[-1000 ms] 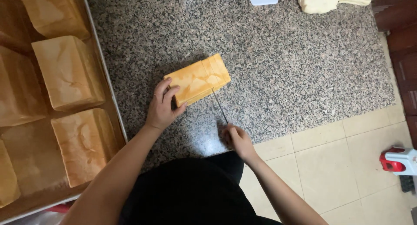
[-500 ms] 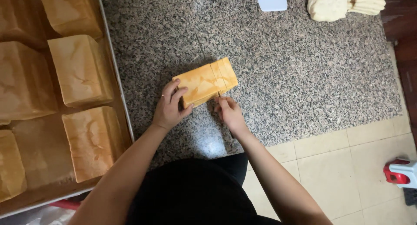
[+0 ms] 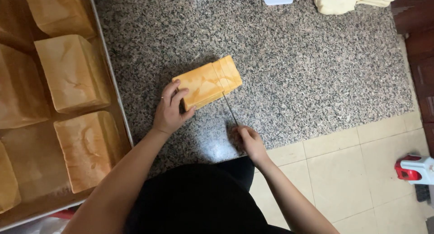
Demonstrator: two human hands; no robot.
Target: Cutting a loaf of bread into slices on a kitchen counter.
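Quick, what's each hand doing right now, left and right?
Left hand: open, pressed against the loaf on the counter.
Right hand: closed on the knife handle, blade at the loaf.

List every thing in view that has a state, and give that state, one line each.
loaf: lying on the granite counter, slice lines at its right end
knife: blade at the loaf's right end, partly into it
left hand: pressed on the loaf's near left end
right hand: closed on the knife handle
tray: holding several whole, uncut loaves
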